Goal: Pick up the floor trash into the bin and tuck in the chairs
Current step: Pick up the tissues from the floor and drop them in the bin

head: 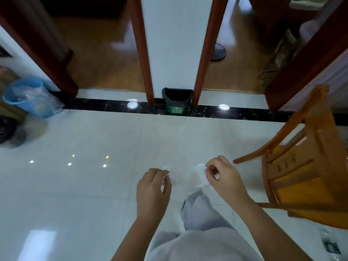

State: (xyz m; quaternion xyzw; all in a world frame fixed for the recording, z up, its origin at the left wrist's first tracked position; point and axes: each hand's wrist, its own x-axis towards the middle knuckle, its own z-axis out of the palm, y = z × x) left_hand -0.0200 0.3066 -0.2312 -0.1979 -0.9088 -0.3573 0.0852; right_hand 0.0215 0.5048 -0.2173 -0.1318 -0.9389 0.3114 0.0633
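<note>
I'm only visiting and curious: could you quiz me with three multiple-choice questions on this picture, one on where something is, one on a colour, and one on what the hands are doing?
1. Where does the small green bin stand?
A. under a table
B. at the foot of the white pillar
C. on a shelf

2. What colour is the bucket at far left?
A. red
B. blue
C. yellow

3. What are the left hand and right hand doing?
A. each pinches a white paper scrap
B. both lie flat on the floor
C. both hang empty

Answers: B, it sits against the pillar's base; B, its wall is plainly blue; A, fingertips of both close on white scraps.
</note>
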